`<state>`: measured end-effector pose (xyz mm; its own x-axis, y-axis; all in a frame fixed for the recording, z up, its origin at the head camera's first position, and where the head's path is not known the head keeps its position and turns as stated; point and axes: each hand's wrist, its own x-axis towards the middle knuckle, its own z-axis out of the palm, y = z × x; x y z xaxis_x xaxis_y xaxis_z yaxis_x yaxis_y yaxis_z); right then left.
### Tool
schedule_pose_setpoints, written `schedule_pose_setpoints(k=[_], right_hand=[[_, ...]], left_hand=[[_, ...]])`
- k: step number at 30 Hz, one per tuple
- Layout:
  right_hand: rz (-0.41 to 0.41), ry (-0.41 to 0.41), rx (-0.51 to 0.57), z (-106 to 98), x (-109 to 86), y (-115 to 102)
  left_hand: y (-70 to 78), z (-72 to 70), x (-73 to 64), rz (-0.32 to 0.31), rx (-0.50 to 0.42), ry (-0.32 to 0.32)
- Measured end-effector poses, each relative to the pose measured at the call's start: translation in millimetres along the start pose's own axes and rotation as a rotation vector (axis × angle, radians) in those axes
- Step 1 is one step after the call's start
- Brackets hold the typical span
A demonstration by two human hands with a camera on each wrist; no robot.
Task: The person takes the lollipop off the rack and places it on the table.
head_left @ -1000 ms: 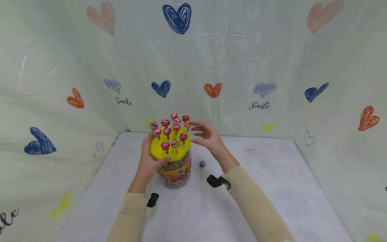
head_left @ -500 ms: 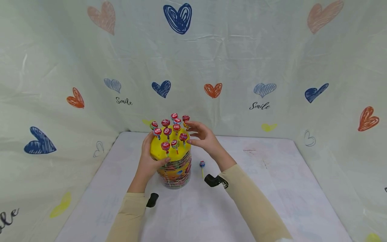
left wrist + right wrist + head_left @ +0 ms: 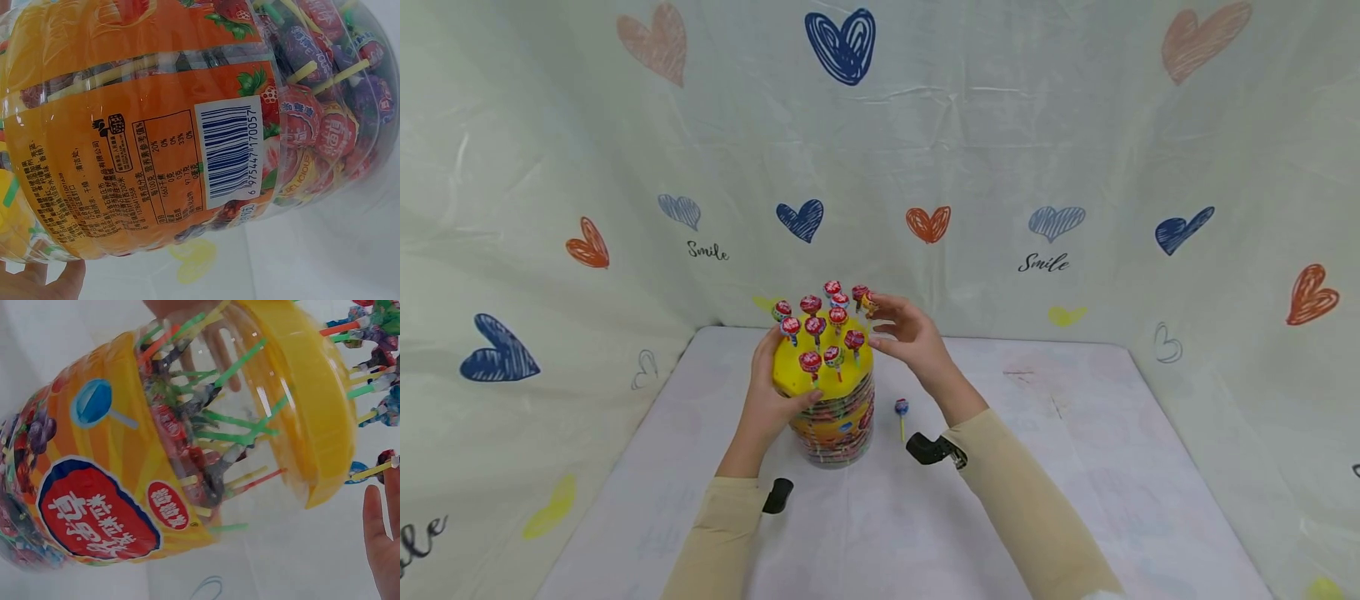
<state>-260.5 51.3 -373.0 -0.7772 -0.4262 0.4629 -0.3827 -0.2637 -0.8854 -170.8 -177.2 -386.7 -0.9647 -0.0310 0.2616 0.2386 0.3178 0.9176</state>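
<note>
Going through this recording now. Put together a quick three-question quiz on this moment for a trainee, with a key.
1. Multiple choice: What colour is the lid of the jar? A) red B) yellow C) blue
2. True or false: The loose lollipop lying on the table touches the jar.
3. Short answer: Where is each hand?

Key
1. B
2. False; there is a gap between them.
3. The left hand grips the jar at its lid; the right hand is at the lollipops on the lid's right side. Whether it pinches one is unclear.
</note>
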Motion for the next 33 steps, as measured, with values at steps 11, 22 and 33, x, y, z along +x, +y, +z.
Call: schedule_pose_setpoints(k=[11, 22, 33], right_hand=[[0.018, 0.071, -0.006, -22.1, -23.0, 9.1], [0.162, 0.123, -0.031, -43.5, -52.0, 33.3], [0.348, 0.167, -0.053, -59.5, -80.2, 70.2]], left_hand=[[-2.6, 1.2, 0.3, 0.001, 0.013, 0.008], [3.2, 1.9, -1.2, -0.025, 0.028, 0.015], [-30.8, 2.9, 8.5, 0.004, 0.019, 0.03]])
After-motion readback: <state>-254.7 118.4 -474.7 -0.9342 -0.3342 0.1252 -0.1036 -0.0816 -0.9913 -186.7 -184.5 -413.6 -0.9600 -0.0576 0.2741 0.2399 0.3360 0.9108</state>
